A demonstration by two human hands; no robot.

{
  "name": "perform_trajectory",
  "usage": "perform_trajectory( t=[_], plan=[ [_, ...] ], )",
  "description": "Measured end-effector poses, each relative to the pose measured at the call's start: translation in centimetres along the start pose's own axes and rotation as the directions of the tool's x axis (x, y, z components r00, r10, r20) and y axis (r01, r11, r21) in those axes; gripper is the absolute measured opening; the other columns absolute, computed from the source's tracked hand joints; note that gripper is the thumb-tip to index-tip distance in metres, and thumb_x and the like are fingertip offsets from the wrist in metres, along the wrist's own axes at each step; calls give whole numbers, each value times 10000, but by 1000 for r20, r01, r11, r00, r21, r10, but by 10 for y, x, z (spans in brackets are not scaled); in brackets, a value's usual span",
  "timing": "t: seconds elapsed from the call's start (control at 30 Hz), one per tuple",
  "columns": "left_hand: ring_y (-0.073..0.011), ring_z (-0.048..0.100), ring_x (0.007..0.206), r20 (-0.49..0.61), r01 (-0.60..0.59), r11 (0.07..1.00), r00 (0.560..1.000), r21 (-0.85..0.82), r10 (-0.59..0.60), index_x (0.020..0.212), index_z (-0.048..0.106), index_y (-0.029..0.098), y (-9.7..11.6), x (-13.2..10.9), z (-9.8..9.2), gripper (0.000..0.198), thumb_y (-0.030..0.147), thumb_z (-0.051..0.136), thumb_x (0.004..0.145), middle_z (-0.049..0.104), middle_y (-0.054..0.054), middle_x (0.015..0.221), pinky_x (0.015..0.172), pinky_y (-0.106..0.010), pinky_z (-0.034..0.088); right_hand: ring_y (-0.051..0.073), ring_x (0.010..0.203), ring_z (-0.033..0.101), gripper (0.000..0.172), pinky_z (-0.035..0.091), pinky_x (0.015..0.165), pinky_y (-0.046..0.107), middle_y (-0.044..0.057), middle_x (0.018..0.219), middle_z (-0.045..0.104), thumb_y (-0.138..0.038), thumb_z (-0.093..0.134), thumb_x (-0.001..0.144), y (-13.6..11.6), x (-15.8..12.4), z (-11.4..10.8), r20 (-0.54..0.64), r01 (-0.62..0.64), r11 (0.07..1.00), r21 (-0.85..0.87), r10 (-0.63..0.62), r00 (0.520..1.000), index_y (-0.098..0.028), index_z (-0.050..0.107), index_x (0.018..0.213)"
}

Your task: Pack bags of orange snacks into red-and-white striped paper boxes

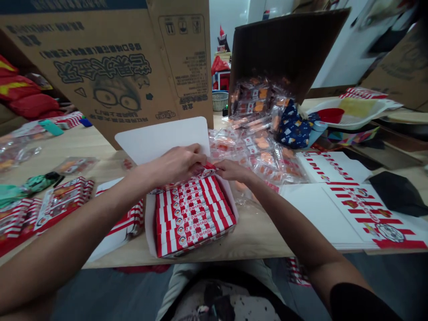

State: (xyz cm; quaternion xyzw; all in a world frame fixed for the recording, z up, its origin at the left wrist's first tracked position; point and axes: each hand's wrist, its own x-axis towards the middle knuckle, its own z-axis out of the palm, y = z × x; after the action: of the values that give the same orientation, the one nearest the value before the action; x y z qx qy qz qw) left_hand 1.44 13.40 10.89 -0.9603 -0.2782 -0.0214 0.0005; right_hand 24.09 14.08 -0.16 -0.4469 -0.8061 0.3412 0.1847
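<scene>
An open white box (pixel 151 141) sits at the table's front edge, filled with a row of red-and-white striped snack packs (pixel 192 214). My left hand (pixel 179 162) and my right hand (pixel 232 170) meet at the box's far end. Both pinch one more striped pack (pixel 207 170) that lies over the back of the row. The box lid stands up behind my hands.
A heap of clear-wrapped orange snacks (pixel 264 151) spills from a tipped carton (pixel 287 49) behind. Flat striped box blanks (pixel 354 200) lie at right, filled striped boxes (pixel 63 200) at left. A large printed carton (pixel 113 67) stands at back left.
</scene>
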Motion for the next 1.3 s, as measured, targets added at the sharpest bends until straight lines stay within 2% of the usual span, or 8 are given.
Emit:
perform_trajectory(
  t=[0.17,0.33,0.4,0.5,0.53,0.7,0.87,1.3],
  plan=[
    [-159,589,767,-25,8,999,1000,-42,-9,939,706,209,-2,6,6,224,171,486,927,601,-55,959,748,-297,474,237,929,669,215,472,812,297,67,992,751,-149,489,853,-3,5,9,-44,-18,999,-37,16,999,-159,699,900],
    [-214,578,1126,-226,32,990,972,-139,-63,1339,557,216,6,-19,5,379,290,508,970,561,-115,1299,954,-341,499,285,1018,643,448,485,828,357,157,1181,685,-238,537,869,-9,-5,18,-236,-23,995,-93,0,972,-120,539,1301],
    [-203,589,1076,-438,141,969,872,-202,-218,1299,559,181,5,-43,1,367,351,512,977,616,-102,1207,952,-345,500,292,1002,630,402,482,821,379,171,1148,667,-219,517,877,-14,-14,19,-382,-13,981,-194,-63,922,-114,534,1265],
    [-176,589,839,-657,436,847,548,-305,-518,968,651,171,-4,-87,5,320,382,415,1012,628,-41,877,855,-339,502,276,903,628,212,469,770,379,130,993,670,-171,445,907,-21,-24,21,-403,31,946,-324,-168,900,-164,592,1059],
    [-181,584,820,-640,504,797,500,-332,-583,892,655,176,-7,-101,11,352,397,408,1011,616,-37,838,843,-343,500,271,874,627,201,464,743,372,120,963,666,-159,436,909,-23,-25,23,-376,45,937,-346,-182,908,-174,591,1036],
    [-270,596,1097,-195,539,772,762,-338,-617,1125,678,218,-11,-136,53,361,489,647,889,592,-91,1154,936,-404,504,272,838,605,175,450,687,368,140,956,626,-86,459,849,-32,-20,35,-360,-49,896,-441,-126,924,-169,561,965],
    [-261,595,1089,-295,494,791,745,-361,-599,1156,611,189,-8,-132,73,226,282,514,974,559,-111,1152,929,-414,500,278,884,571,242,471,738,387,121,939,592,-26,458,760,-34,-17,42,-368,-5,872,-490,-202,908,-194,509,926],
    [-246,616,997,-352,455,819,746,-350,-565,1202,594,193,-13,-141,72,299,374,469,999,616,-96,1073,882,-394,505,292,1085,503,500,492,903,442,124,1120,539,20,473,624,-13,-13,47,-356,165,932,-321,-281,891,-197,496,1074]
  ],
)
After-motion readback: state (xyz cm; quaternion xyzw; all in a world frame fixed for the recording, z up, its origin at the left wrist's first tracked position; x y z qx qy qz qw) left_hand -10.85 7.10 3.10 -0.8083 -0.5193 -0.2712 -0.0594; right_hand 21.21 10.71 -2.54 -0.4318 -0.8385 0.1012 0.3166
